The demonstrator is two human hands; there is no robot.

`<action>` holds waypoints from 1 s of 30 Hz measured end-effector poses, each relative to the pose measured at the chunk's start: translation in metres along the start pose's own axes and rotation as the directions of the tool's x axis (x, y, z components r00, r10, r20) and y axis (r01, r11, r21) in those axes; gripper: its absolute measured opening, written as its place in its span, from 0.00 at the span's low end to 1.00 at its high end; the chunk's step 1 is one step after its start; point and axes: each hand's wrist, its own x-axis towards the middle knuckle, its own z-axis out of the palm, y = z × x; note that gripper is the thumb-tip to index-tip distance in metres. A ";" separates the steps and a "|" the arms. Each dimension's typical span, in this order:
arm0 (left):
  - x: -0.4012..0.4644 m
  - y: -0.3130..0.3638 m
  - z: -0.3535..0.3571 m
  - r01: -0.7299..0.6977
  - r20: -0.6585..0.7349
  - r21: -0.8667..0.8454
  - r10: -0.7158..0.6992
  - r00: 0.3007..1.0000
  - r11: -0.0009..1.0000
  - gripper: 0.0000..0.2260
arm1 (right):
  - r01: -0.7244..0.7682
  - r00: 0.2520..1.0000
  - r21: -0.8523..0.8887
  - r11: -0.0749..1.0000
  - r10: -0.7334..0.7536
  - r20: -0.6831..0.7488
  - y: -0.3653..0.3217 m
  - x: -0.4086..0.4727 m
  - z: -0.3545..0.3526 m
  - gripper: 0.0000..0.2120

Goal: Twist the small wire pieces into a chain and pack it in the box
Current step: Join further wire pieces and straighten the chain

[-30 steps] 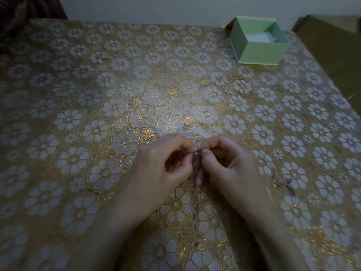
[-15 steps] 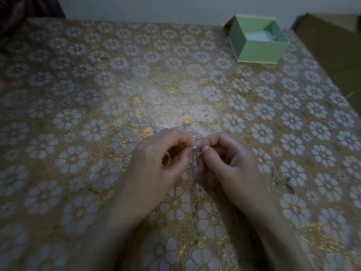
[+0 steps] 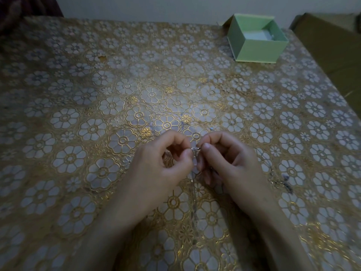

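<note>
Head view: pinching a small wire link (image 3: 195, 149) between thumb and forefinger of left hand (image 3: 162, 163) and right hand (image 3: 230, 163), fingers (image 3: 188, 153) curling tight on it from both sides. Trailing down between the wrists onto the counter (image 3: 78, 114), the finished chain (image 3: 193, 192). Probably best twisting slowly, keeping the grip close to the joint. Waiting open at the far right corner, the green box (image 3: 256, 49); loose wire pieces (image 3: 281, 180) lying just right of the right hand.

Glossy embossed tablecloth (image 3: 97, 114) — matt cardboard box (image 3: 259, 49)
</note>
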 end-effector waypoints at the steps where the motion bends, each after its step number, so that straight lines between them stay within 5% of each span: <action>1: 0.000 0.000 -0.001 0.008 0.010 -0.012 -0.008 1.000 1.000 0.03 | -0.004 1.000 0.005 1.000 0.004 0.005 0.000 0.000 0.000 0.04; 10: 0.001 -0.002 -0.005 -0.027 0.037 -0.017 0.027 0.999 0.999 0.04 | -0.035 0.998 -0.048 0.998 0.037 0.042 0.001 0.000 -0.003 0.05; 23: 0.001 -0.011 -0.004 -0.230 0.101 0.420 0.206 0.973 0.878 0.06 | 0.069 0.997 -0.419 0.905 -0.082 -0.012 0.013 0.002 0.000 0.02; 30: 0.000 -0.010 -0.004 -0.176 0.041 0.297 0.171 0.984 0.939 0.05 | 0.051 0.999 -0.325 0.944 -0.049 0.013 0.009 0.001 -0.001 0.04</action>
